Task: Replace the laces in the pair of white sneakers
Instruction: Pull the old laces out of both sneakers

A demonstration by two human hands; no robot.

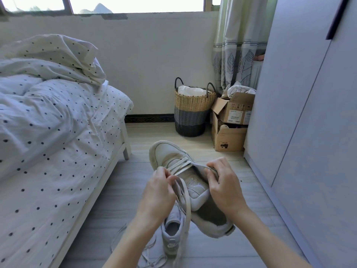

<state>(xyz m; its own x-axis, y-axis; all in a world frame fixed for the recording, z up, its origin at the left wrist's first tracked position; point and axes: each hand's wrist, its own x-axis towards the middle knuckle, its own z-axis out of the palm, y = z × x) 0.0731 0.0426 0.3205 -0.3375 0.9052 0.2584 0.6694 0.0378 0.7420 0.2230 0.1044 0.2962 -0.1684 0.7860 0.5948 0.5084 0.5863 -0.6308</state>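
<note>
A white high-top sneaker (170, 153) is held up in the air, toe pointing away from me. A flat white lace (186, 198) crosses its lower eyelets and loops down toward the floor. My left hand (158, 190) pinches this lace at the shoe's left side. My right hand (224, 188) grips the shoe's upper right edge and collar. The second white sneaker (172, 235) stands on the floor below, partly hidden by my left forearm. Loose laces (148, 252) lie on the floor beside it.
A bed with a dotted duvet (48, 132) fills the left. A woven basket (193, 109) and stacked cardboard boxes (229, 122) stand at the far wall. A grey wardrobe (301, 113) lines the right side. Pale floor (108, 200) lies between.
</note>
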